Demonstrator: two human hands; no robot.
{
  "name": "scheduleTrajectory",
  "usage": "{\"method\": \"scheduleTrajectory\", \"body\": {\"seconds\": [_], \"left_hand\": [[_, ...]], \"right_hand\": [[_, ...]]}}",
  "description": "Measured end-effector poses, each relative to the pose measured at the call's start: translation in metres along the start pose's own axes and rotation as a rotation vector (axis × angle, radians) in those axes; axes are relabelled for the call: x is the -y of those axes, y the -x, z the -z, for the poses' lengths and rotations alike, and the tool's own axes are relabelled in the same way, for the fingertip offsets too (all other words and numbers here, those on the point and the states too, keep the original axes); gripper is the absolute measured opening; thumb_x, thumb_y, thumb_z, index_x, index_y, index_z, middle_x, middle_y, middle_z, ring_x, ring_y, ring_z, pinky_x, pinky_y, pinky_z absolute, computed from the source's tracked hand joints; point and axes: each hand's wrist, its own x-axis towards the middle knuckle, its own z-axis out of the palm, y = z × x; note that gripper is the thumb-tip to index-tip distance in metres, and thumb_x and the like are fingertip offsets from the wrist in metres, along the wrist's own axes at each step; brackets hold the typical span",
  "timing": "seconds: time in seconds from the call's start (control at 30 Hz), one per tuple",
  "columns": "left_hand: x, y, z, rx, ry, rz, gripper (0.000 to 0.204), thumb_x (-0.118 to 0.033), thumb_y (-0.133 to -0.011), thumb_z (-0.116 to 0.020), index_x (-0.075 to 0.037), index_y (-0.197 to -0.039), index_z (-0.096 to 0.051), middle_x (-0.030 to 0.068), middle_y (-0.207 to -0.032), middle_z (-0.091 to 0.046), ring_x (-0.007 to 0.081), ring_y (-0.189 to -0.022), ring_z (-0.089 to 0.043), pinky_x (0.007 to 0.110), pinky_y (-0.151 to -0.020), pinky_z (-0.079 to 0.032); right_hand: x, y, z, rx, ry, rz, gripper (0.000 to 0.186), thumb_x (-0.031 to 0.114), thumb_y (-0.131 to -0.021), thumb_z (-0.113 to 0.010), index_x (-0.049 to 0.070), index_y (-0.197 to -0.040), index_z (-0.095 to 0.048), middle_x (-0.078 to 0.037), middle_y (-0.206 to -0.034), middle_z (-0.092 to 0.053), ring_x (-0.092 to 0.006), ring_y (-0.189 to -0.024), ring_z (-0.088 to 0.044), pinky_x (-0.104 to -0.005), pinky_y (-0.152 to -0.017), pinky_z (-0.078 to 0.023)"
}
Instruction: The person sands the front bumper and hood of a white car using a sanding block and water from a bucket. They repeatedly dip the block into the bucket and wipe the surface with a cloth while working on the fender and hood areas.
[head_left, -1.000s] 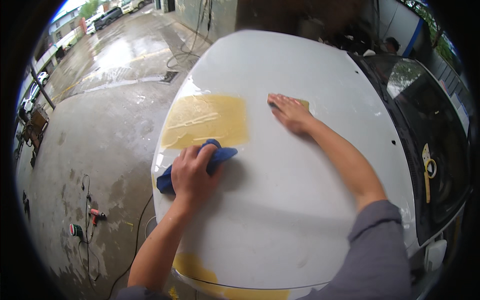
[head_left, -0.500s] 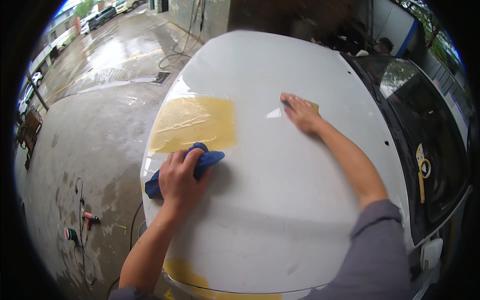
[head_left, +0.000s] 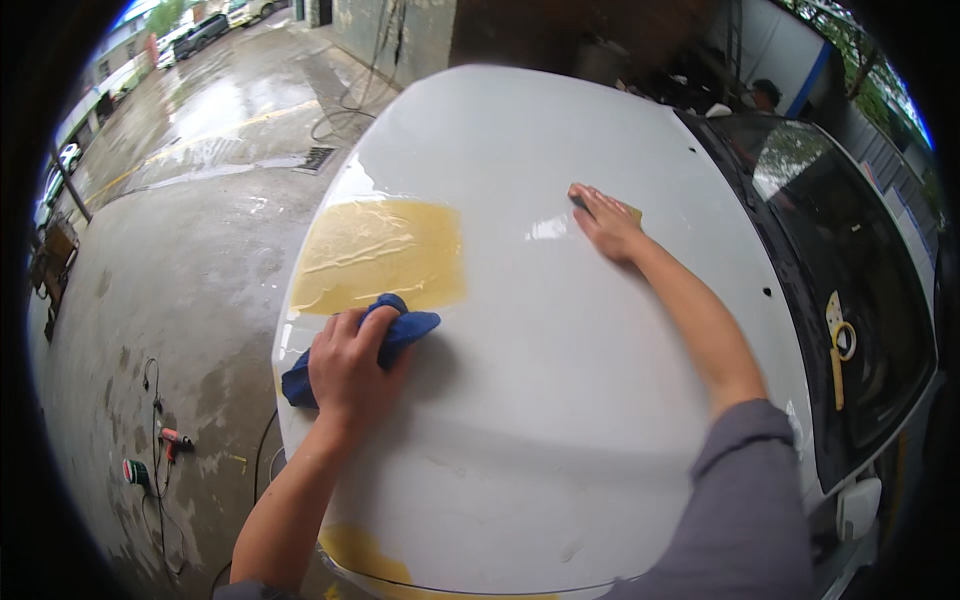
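Observation:
A white car hood (head_left: 520, 390) spreads out below me, with a yellow-tan patch (head_left: 375, 255) near its left edge that looks wet and wrinkled. My left hand (head_left: 350, 365) is closed around a bunched blue cloth (head_left: 408, 325), resting on the hood just below that patch. Farther out, on the right half of the hood, my right hand (head_left: 608, 225) presses flat on a small yellow-brown pad (head_left: 632, 213). Most of the pad is hidden under the fingers, so I cannot make out its exact kind.
On the windshield (head_left: 880, 260) at the right lie a roll of yellow tape (head_left: 846, 340) and a scraper-like tool (head_left: 835, 320). A red heat-gun-like tool (head_left: 174, 440), a small green tin (head_left: 135, 472) and cables are on the wet concrete floor (head_left: 180, 290). A person (head_left: 766, 95) is at the back right.
My right hand has slid slightly to the right across the hood with the pad. My left hand keeps its hold on the blue cloth. The whole view has shifted a little.

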Motion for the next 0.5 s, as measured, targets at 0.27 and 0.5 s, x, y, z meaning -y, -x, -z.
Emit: {"method": "scheduleTrajectory", "body": {"seconds": [0.27,0.5], "left_hand": [[0.018,0.018,0.019,0.031,-0.078,0.069,0.041,-0.018,-0.076,-0.083,-0.013,-0.114,-0.069,0.0114,-0.109,-0.068,0.0353,-0.101,-0.065,0.046,-0.087,-0.052],[-0.004,-0.005,0.002,-0.026,-0.001,-0.019,0.040,-0.019,-0.075,-0.084,-0.014,-0.112,-0.070,0.0115,-0.105,-0.069,0.0352,-0.100,-0.066,0.046,-0.085,-0.054]], "right_hand": [[0.102,0.117,-0.027,0.166,0.029,0.520,0.061,0.031,-0.106,-0.047,0.009,-0.161,-0.033,-0.014,-0.166,-0.035,-0.0336,-0.154,-0.031,-0.0503,-0.126,-0.022],[-0.016,-0.055,0.000,-0.033,0.062,-0.149,0.057,0.040,-0.108,-0.040,0.014,-0.159,-0.038,-0.009,-0.167,-0.036,-0.0279,-0.156,-0.029,-0.0439,-0.126,-0.024]]}}
